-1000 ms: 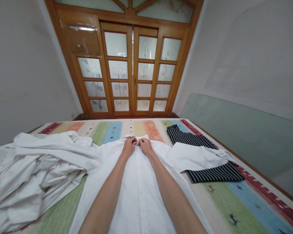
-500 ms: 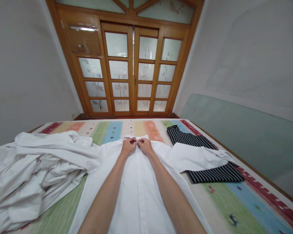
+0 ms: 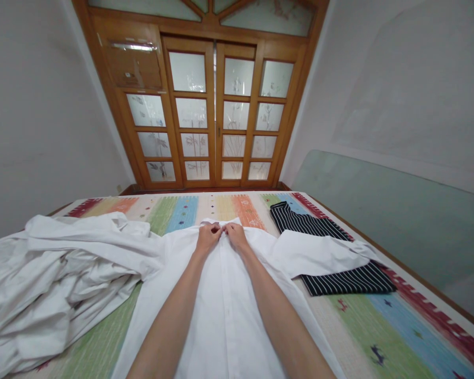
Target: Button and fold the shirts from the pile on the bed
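Note:
A white button-up shirt [image 3: 221, 305] lies front side up before me, its collar [image 3: 232, 221] at the far end. One sleeve [image 3: 319, 253] stretches out to the right. Just below the collar, my left hand [image 3: 209, 235] pinches the placket between thumb and fingertips. My right hand [image 3: 234, 235] meets it there, its fingertips closed on the same spot of the shirt. Any button between the fingers is too small to make out. Both forearms extend over the shirt's front.
White clothes [image 3: 55, 279] lie in a crumpled pile at the left. A folded black-and-white striped garment [image 3: 349, 279] rests partly under the right sleeve. Beneath everything is a colourful patterned bedspread [image 3: 351, 326]. A pale green headboard-like panel [image 3: 379, 200] borders the right side, and wooden glazed doors [image 3: 217, 116] stand beyond.
My fingertips have shifted slightly at the collar, the right ones drawing a little closer to the left. The shirt and the other clothes lie as before.

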A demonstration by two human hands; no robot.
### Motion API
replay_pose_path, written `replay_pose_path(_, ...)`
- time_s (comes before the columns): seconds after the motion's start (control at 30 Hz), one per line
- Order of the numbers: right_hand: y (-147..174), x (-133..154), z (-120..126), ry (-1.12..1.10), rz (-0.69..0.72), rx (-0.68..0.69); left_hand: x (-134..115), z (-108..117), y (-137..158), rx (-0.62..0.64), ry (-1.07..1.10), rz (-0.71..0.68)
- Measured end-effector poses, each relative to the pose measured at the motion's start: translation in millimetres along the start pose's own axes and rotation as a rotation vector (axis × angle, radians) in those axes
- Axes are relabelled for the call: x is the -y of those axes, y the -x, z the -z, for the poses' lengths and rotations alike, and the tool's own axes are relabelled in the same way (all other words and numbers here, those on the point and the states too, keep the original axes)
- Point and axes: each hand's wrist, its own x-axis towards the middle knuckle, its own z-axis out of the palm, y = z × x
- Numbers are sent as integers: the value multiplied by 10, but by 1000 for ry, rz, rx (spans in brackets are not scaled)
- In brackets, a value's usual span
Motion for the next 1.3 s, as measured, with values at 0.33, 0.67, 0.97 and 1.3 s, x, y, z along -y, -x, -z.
replay_pose_path(0.33,-5,-22,-39,24,-2,-16,3,52,-51,-53,19,118)
replay_pose_path(0.67,2,-28,-54,57,60,0,19,35,-80,-85,95,232)
replay_pose_path(0.97,22,-51,-80,78,88,-35,30,39,-81,-65,217,280)
replay_pose_path(1.3,23,-85,-109,95,93,-67,39,62,-108,-41,189,287)
